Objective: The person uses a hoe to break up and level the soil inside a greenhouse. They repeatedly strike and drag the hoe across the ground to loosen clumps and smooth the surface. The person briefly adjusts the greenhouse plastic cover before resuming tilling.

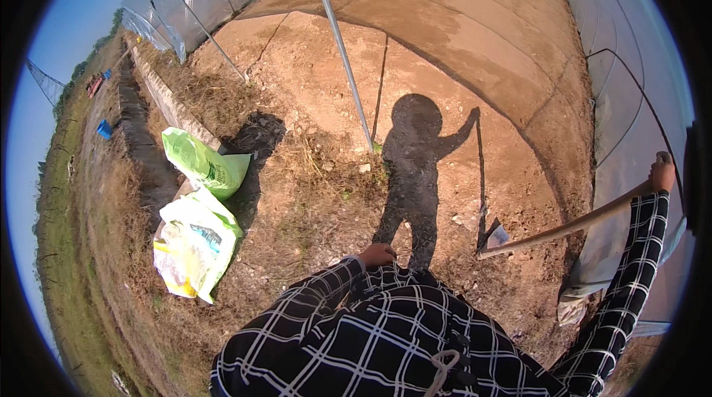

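My right hand is out at the far right, wrapped around the upper end of a hoe's wooden handle. The handle slants down to the left. Its metal blade rests at the bare soil, just right of my shadow's legs. My left hand is at the front of my black-and-white checked shirt, fingers curled against the cloth. Whether it pinches the fabric is hidden from this angle. A light cord hangs on the shirt's front.
A metal pole stands ahead. Plastic greenhouse sheeting runs along the right. On the left are a green sack, a white-and-green bag, a low concrete edge beside a ditch, and a blue container. Dry weeds cover the near ground.
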Tool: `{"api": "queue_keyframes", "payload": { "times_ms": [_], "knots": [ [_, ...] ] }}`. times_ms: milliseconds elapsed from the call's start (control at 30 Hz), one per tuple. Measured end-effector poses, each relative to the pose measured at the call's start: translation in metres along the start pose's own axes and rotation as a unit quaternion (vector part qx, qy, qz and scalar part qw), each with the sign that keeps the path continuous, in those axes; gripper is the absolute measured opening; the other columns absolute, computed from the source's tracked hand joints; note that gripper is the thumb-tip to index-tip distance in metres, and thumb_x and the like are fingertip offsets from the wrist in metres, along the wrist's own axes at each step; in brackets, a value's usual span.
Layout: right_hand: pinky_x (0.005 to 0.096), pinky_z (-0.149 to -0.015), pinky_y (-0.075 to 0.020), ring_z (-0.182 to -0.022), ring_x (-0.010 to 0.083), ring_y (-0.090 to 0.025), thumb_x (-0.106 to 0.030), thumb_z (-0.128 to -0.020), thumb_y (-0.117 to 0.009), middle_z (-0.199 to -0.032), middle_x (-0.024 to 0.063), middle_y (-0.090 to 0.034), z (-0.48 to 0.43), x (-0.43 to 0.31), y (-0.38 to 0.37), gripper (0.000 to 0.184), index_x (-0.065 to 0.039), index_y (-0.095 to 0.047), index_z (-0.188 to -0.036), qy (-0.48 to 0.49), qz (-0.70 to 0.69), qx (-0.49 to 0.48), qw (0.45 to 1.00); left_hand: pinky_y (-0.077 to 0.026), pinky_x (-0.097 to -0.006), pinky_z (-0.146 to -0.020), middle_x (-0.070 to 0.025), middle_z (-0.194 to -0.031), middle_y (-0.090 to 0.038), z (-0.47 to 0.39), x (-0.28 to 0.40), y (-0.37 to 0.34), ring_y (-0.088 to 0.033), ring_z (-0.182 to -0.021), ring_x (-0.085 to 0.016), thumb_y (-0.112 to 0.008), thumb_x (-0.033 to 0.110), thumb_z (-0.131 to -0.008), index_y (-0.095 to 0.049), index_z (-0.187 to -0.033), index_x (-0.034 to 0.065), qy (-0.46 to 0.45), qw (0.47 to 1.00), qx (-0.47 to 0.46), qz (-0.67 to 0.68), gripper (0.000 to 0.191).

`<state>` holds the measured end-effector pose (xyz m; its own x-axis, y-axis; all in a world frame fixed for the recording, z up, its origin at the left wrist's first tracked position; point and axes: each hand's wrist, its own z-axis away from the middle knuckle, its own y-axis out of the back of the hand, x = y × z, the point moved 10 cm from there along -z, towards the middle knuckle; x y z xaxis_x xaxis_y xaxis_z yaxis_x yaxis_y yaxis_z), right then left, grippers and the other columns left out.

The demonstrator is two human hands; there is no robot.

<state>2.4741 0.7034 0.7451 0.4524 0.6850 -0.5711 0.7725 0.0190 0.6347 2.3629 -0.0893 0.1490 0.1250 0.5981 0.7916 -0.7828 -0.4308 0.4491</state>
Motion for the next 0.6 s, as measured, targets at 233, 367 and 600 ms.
{"api": "queue_keyframes", "payload": {
  "times_ms": [233,367,600],
  "knots": [
    [0.0278,-0.039,-0.0365,-0.045,0.0104,-0.047,-0.023,-0.097,-0.051,-0.056,-0.0006,-0.048,-0.013,0.018,-0.003,0.019,-0.010,-0.065,-0.099,-0.034,0.004,-0.001,0.999,-0.053,-0.0477,-0.073,-0.0172,-0.083,-0.070,0.023,-0.044,-0.017,-0.066,-0.080,-0.039,-0.063,0.034,-0.073,-0.073,-0.085,0.0083,-0.115,0.922,-0.077,-0.363,0.031],
    [0.0296,-0.040,-0.0369,-0.045,0.0121,-0.048,-0.023,-0.096,-0.051,-0.055,0.0004,-0.048,-0.021,0.021,-0.011,0.019,-0.011,-0.065,-0.099,-0.009,-0.008,-0.012,1.000,-0.053,-0.0481,-0.072,-0.0195,-0.080,-0.068,0.058,-0.135,0.014,-0.067,-0.082,-0.039,-0.066,0.040,-0.071,-0.071,-0.087,0.0053,0.154,0.968,-0.001,-0.196,0.039],
    [0.0307,-0.040,-0.0362,-0.045,0.0124,-0.047,-0.022,-0.097,-0.049,-0.055,0.0007,-0.047,-0.033,0.023,-0.026,0.019,-0.011,-0.064,-0.099,0.010,0.008,-0.007,1.000,-0.052,-0.0491,-0.074,-0.0215,-0.082,-0.068,0.073,-0.110,-0.004,-0.066,-0.083,-0.042,-0.064,0.039,-0.075,-0.072,-0.087,0.0059,0.061,0.968,-0.016,-0.242,0.036]
  ]
}}
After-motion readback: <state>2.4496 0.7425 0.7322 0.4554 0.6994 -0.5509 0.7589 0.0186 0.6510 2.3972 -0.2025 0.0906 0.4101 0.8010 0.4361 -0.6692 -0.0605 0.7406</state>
